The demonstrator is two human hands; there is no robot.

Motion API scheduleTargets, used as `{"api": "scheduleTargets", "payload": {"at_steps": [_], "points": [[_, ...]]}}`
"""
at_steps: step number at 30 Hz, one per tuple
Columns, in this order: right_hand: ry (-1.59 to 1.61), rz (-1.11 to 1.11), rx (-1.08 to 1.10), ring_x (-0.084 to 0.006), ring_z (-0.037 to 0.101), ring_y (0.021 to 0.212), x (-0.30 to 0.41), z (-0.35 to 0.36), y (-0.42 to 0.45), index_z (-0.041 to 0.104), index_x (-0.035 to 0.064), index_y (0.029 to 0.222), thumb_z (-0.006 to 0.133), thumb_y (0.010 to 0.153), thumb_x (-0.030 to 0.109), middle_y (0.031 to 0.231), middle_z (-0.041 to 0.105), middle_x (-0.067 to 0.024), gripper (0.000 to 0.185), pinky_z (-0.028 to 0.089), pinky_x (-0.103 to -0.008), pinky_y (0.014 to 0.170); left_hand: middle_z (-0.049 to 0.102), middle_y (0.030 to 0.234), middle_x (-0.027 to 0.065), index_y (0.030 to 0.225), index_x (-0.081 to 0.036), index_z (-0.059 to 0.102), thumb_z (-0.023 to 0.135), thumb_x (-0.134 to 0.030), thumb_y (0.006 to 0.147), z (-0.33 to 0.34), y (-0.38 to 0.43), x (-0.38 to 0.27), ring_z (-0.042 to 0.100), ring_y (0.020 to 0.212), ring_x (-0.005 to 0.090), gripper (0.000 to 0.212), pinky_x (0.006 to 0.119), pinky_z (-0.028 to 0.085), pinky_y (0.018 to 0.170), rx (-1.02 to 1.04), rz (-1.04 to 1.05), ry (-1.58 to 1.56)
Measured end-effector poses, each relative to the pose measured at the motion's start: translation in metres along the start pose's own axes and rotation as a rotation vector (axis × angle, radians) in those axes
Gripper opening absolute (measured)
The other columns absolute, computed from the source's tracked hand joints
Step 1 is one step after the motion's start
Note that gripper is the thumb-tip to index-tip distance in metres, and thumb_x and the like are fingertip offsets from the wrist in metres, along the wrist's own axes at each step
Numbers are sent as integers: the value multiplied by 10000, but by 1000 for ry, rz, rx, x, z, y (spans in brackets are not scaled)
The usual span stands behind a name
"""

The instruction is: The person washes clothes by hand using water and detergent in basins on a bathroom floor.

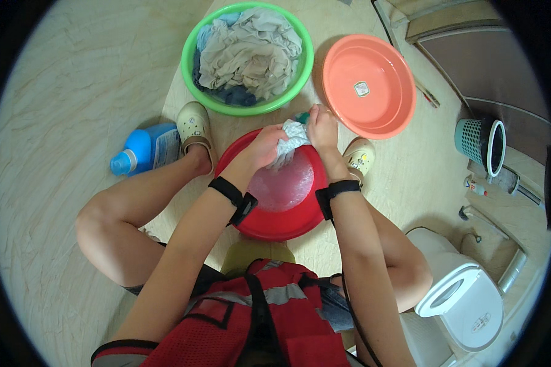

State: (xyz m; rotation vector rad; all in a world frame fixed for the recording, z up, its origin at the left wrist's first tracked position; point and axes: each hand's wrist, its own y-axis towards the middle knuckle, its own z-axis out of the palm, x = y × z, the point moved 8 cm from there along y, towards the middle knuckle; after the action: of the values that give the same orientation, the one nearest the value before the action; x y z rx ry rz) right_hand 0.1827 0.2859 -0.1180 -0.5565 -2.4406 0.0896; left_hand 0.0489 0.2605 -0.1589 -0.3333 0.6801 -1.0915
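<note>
My left hand grips one side of a wet, pale patterned cloth. On the other side of the cloth my right hand is closed on it. Both hands are over the far rim of a red plastic basin, and part of the cloth hangs down inside. Cloudy, sudsy water lies in this basin between my feet. Just beyond the cloth a small green thing shows, mostly hidden by my hands.
Beyond stands a green basin of crumpled wet clothes. An orange basin is to its right. A blue detergent bottle lies by my left clog. At right are a lattice wastebasket and a toilet.
</note>
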Motion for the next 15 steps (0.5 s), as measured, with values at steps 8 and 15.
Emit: {"api": "scheduleTargets", "payload": {"at_steps": [8, 15], "points": [[104, -68, -24, -407, 574, 794, -1, 3, 4, 590, -16, 817, 366, 925, 197, 848, 597, -230, 327, 441, -489, 714, 613, 856, 159, 996, 61, 537, 421, 34, 709, -6, 5, 0, 616, 705, 268, 311, 364, 509, 653, -42, -9, 46], [99, -53, -26, -410, 571, 787, -7, 7, 5, 591, -5, 815, 365, 927, 202, 838, 596, -231, 327, 438, -494, 714, 609, 785, 183, 982, 72, 537, 421, 30, 701, -10, 9, 4, 617, 626, 291, 306, 383, 514, 559, -62, -49, 89]]}}
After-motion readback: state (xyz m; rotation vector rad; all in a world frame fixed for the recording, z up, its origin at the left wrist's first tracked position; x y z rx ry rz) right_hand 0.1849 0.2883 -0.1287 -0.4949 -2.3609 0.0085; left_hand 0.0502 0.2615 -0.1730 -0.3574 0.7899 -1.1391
